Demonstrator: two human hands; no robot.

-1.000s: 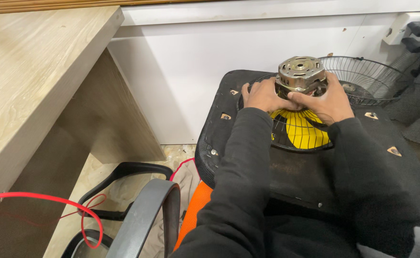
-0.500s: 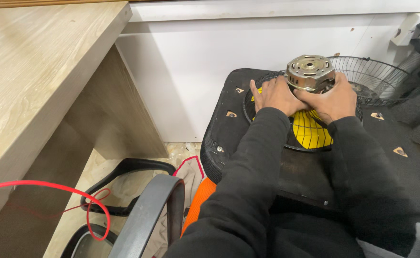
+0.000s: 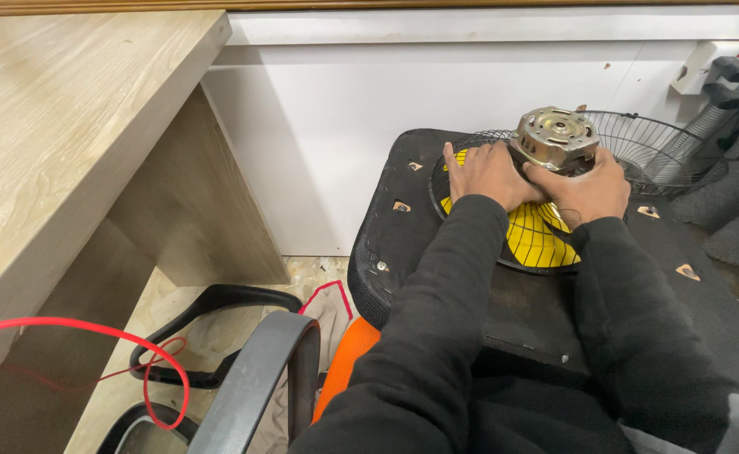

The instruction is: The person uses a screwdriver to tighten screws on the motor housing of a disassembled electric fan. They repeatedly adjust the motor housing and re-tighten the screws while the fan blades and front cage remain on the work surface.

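The motor (image 3: 556, 138) is sitting atop the yellow blades (image 3: 538, 237) inside a wire guard (image 3: 655, 155), on a black pad (image 3: 403, 227) at the right. The left hand (image 3: 489, 174) and right hand (image 3: 586, 189) are both gripping the motor's base from the near side. A red cable (image 3: 92, 332) is looping under the wooden surface (image 3: 58, 134) at the left.
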